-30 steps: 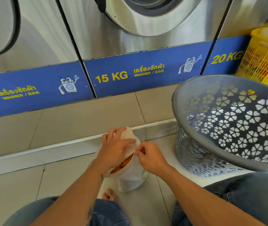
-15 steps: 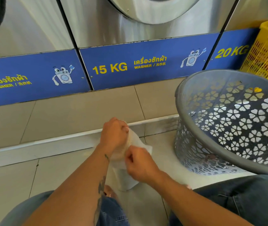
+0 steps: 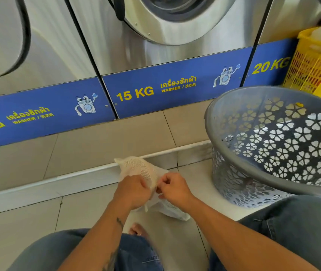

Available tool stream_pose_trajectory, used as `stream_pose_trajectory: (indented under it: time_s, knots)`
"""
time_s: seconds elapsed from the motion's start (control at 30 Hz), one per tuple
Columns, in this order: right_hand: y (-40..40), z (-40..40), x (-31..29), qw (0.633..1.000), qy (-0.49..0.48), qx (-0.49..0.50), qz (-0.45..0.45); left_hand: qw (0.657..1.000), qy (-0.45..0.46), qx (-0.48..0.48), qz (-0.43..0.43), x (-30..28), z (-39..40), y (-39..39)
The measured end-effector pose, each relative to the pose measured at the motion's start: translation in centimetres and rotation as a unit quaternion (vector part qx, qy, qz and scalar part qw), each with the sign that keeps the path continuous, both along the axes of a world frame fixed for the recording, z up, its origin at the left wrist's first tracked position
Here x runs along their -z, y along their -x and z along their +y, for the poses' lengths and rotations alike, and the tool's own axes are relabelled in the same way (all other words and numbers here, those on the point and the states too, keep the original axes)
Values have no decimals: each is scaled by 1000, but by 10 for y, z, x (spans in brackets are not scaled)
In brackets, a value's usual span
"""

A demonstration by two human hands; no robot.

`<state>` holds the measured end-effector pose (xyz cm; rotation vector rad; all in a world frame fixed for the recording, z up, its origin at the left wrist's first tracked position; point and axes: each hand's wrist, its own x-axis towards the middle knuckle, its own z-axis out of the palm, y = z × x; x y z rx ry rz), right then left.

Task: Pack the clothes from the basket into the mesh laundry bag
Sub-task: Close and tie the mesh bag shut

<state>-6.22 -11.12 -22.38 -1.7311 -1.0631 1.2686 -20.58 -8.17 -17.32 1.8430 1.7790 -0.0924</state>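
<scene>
White mesh laundry bag (image 3: 142, 169) pinched by both hands, left (image 3: 134, 191) and right (image 3: 173, 189), beside grey basket (image 3: 234, 173)

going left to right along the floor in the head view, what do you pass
left hand → mesh laundry bag → right hand → grey basket → yellow basket

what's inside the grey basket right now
The grey basket shows only its own flower-cut walls inside; no clothes are visible. Its bottom and right part are cut off by the frame and hidden behind the near rim, so something could lie there.
</scene>
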Motion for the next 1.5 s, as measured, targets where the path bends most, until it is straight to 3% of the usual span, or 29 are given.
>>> stream_pose_trajectory:
  time_s: [0.13, 0.3, 0.37, 0.53, 0.63, 0.7, 0.83, 1.0, 1.13, 1.33, 1.5]
  knots:
    - [10, -6, -5, 996, 20, 25, 80, 993, 105, 42, 28, 2, -21, 19]
    - [3, -6, -19, 988, 39, 71, 133, 998, -13, 18, -59, 1, -27, 22]
    - [-4, -3, -27, 991, 27, 75, 108, 993, -38, 15, -107, -7, -23, 17]
    - [-23, -9, -35, 994, -39, -14, -102, 976, 1, -9, -216, -23, -28, -3]
    - [-24, -21, -25, 992, -35, -59, -110, 970, 20, -30, -239, -23, -33, -7]
    - [-27, -20, -20, 996, -25, -39, -74, 964, 60, -66, -251, -25, -32, -6]
    - [-32, -19, -19, 998, -26, -30, -55, 910, 197, -194, -310, -33, -26, -5]
    - [-17, -27, -17, 984, -66, -107, -124, 954, 107, -97, -263, -10, -22, -15]
    - [-23, -27, -11, 984, -63, -92, -138, 941, 151, -98, -286, 0, -18, -17]
    - [-23, -28, -9, 973, -54, -132, -180, 929, 147, -146, -308, 13, -11, -19]
    - [-21, -32, -11, 962, -47, -186, -192, 930, 64, -197, -303, 16, -4, -16]
